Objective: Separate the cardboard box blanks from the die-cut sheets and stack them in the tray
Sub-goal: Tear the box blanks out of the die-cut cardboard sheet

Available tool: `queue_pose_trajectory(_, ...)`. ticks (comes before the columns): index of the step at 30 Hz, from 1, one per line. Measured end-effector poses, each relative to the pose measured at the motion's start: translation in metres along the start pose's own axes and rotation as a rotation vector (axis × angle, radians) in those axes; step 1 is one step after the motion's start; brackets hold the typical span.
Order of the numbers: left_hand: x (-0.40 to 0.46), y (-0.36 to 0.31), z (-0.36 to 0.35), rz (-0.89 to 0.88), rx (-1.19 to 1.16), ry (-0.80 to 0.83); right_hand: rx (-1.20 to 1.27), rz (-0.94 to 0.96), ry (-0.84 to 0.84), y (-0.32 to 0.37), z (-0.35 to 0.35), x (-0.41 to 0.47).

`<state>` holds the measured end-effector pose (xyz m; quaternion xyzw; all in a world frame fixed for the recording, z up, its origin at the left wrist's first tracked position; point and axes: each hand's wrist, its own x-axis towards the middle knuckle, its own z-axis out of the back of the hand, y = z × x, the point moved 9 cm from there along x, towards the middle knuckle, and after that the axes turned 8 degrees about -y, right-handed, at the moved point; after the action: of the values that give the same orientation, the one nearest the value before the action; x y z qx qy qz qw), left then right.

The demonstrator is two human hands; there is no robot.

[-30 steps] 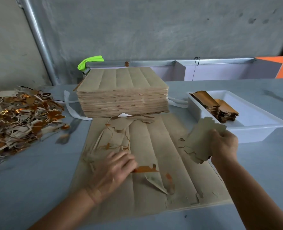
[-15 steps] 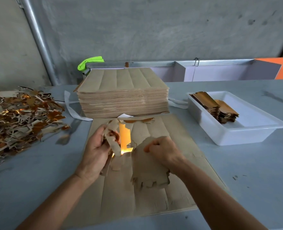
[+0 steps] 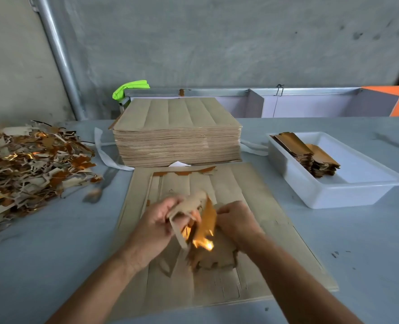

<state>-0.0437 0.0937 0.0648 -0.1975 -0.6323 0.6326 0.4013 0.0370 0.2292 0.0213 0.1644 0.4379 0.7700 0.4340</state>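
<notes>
A flat die-cut sheet point(image 3: 259, 195) lies on the table in front of me. Over its middle my left hand point(image 3: 156, 220) grips a bundle of torn cardboard pieces point(image 3: 189, 204), brown on one side and shiny gold on the other. My right hand point(image 3: 235, 220) holds the gold-faced blank point(image 3: 207, 220) from the right and rests on more blanks point(image 3: 219, 258) lying under it. Behind the sheet stands a tall stack of die-cut sheets point(image 3: 177, 141). A white tray point(image 3: 348, 192) at the right holds two short stacks of blanks point(image 3: 310, 155).
A heap of cardboard scrap point(image 3: 30, 164) covers the table's left side. White strapping point(image 3: 105, 157) lies beside the tall stack. A green object point(image 3: 130, 88) and a metal rail point(image 3: 217, 91) run along the back edge by the wall.
Both hands have come together over the sheet's middle and lifted the torn pieces. The right hand brought its blanks in from beside the tray a second ago.
</notes>
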Motion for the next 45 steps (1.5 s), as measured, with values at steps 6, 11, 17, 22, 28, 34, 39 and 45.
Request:
queue_pose_trajectory(6, -0.044, 0.033, -0.046, -0.038, 0.673, 0.602, 0.054, 0.037, -0.210, -0.026, 0.057, 0.018)
queue_pose_trajectory(11, -0.021, 0.013, -0.022, 0.114, 0.308, 0.401, 0.092, 0.010, -0.207, -0.042, 0.050, 0.017)
queue_pose_trajectory(17, 0.000, 0.057, 0.060, 0.481, 1.314, -0.093, 0.174, 0.020, -0.189, -0.046, 0.042, 0.012)
queue_pose_trajectory(22, -0.009, 0.080, 0.056, 0.598, 1.115, -0.062, 0.205, 0.024, -0.142, -0.046, 0.030, 0.006)
queue_pose_trajectory(28, -0.009, 0.074, 0.047, 0.571, 1.144, -0.084, 0.223, 0.049, -0.121, -0.046, 0.024, -0.001)
queue_pose_trajectory(34, -0.011, 0.058, 0.043, 0.394, 1.111, -0.124, 0.236, 0.045, -0.102, -0.051, 0.020, -0.006)
queue_pose_trajectory(39, 0.001, 0.046, 0.049, 0.277, 0.309, -0.315, 0.135, 0.179, -0.130, -0.032, 0.023, -0.010)
queue_pose_trajectory(45, 0.008, 0.055, 0.033, 0.398, -0.252, -0.301, 0.080, 0.249, -0.035, -0.005, 0.011, -0.024)
